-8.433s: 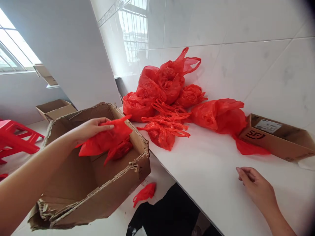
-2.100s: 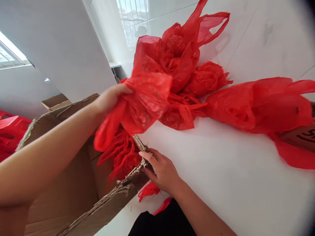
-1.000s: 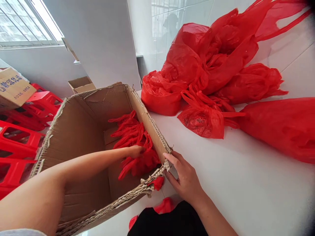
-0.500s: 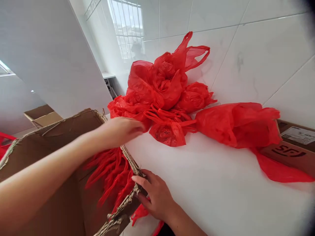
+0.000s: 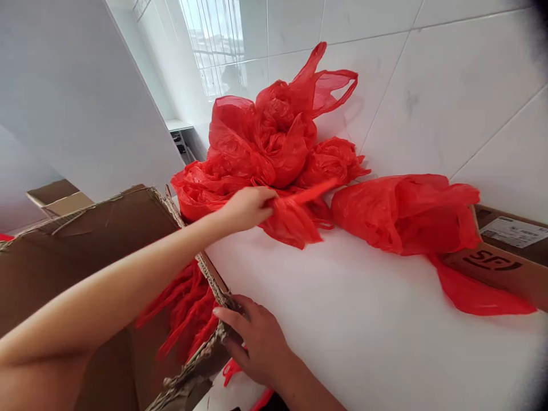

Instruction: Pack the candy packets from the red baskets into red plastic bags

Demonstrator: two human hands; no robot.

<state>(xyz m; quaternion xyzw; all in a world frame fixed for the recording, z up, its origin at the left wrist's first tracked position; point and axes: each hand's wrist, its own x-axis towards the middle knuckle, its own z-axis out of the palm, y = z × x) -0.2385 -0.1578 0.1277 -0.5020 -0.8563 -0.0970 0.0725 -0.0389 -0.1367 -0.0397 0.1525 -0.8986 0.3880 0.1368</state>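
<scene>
Reaching fwd over the large carton (image 5: 107, 245), L hand (image 5: 248, 206) closes its fingers round the bunched neck of a small red bag (image 5: 293, 222). The bag lies on the white counter (image 5: 363, 342) at the front of the bag pile (image 5: 265, 137), touching it, w/ its body to the R of the hand. R hand (image 5: 257, 342) rests on the carton's torn near corner, at the counter edge. Its fingers are part-curled over the cardboard and the thumb is hidden, so whether it grips cannot be told. Inside the carton, against its counter-side wall, lies a heap of red bags (image 5: 184, 308) w/ handles splayed. The pile stands against the tiled wall (image 5: 428, 85). Just beside the pile, to its R, a long red bag (image 5: 406, 211) runs to a shallow printed box (image 5: 496, 262) at the frame's R edge. Behind the carton, far L, sits a 2nd open box (image 5: 60, 197).
</scene>
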